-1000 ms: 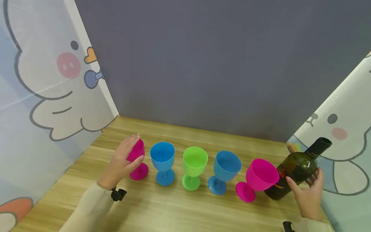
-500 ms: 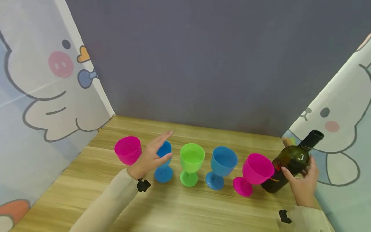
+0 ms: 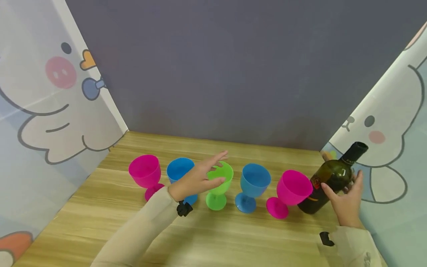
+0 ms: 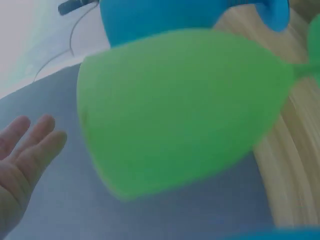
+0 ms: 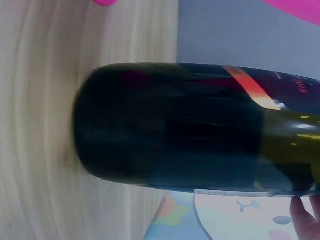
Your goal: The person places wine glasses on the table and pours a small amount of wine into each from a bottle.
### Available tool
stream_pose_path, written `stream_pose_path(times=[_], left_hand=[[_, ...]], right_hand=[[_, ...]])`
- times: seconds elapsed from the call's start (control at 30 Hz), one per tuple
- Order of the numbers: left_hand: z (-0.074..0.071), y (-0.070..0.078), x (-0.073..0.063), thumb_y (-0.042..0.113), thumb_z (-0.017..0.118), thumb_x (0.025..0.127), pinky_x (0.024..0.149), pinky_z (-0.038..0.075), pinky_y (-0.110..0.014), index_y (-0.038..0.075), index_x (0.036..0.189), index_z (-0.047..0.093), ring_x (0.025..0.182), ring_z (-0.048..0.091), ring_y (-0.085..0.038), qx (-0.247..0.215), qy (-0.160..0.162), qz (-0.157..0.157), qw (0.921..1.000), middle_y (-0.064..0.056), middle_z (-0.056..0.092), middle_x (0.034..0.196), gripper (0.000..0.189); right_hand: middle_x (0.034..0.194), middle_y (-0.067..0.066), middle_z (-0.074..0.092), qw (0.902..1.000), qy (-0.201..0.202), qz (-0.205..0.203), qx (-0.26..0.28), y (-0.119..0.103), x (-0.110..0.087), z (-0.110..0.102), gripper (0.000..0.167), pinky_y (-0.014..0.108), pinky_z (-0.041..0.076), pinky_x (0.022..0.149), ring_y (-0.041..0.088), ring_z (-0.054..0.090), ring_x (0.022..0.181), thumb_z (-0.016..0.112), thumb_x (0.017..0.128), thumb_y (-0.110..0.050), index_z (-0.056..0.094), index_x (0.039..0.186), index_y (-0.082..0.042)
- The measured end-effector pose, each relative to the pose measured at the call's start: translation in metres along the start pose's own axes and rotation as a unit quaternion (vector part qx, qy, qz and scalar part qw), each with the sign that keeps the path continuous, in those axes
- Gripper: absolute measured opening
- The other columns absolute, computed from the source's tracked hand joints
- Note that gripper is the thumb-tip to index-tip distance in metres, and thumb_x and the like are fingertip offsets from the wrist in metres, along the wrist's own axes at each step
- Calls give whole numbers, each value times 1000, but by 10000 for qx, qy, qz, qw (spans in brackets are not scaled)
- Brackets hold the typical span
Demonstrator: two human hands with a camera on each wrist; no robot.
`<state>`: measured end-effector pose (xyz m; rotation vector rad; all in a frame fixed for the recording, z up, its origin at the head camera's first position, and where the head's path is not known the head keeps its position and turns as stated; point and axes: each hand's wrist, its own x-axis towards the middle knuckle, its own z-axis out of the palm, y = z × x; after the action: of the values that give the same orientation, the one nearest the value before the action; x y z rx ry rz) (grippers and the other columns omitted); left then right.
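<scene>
My left hand [image 3: 198,179] reaches over the row with fingers extended, nearest to a green goblet [image 3: 217,189]. In the left wrist view that green goblet [image 4: 185,110] fills the middle, and my fingers are apart from its side. Behind my left wrist, a blue goblet [image 3: 178,168] is partly hidden. My right hand [image 3: 347,202] grips a dark green wine bottle [image 3: 328,181] at the far right, thumb in front and fingers behind. In the right wrist view the bottle [image 5: 175,130] shows its dark lower body; only fingertips [image 5: 302,215] appear at the edge.
At the left end stands a pink goblet [image 3: 145,172]. Right of the green one come another blue goblet [image 3: 255,181] and a pink goblet [image 3: 293,189], close beside the bottle. A grey panel [image 3: 233,74] backs the wooden table [image 3: 233,237], with cartoon-printed sheets at both sides.
My left hand has moved right along the row, from the left pink goblet past the blue one to the green one. The right hand keeps its grip on the wine bottle; the head view shifts slightly.
</scene>
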<state>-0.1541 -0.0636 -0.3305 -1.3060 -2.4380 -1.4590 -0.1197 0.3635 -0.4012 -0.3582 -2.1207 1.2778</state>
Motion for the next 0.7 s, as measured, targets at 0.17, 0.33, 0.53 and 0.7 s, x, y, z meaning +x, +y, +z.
stream_pose_path(times=[0.17,0.33,0.53,0.7], left_hand=[[16,3,20,15,58,95,94,48,-41,7,152,23,120,52,-32,-393,-612,-288,9969,-14,39,147,67],[40,13,35,17,56,97,87,50,-28,8,151,26,118,53,-32,-659,-1054,-300,9918,-17,45,143,63],[69,27,48,19,56,96,91,46,-26,10,148,34,118,54,-18,-673,-1270,-272,9892,-12,52,137,57],[92,35,56,21,58,95,90,45,-23,12,149,32,115,55,-14,-1029,-1244,-558,9853,-11,50,139,61]], right_hand=[[153,13,25,9999,-112,95,-63,-2,5,-2,103,19,37,96,24,42,118,71,81,-6,1,155,-24],[144,24,37,9977,-135,-393,-529,-2,7,-11,97,2,33,70,-3,40,89,74,77,-5,16,154,-15],[155,21,15,9919,-936,-671,-538,2,10,-20,101,1,33,78,0,39,112,72,79,-4,6,155,-11],[150,26,18,9822,-1504,-992,-526,3,16,-28,100,1,29,78,-7,34,108,70,83,-3,4,155,-17]])
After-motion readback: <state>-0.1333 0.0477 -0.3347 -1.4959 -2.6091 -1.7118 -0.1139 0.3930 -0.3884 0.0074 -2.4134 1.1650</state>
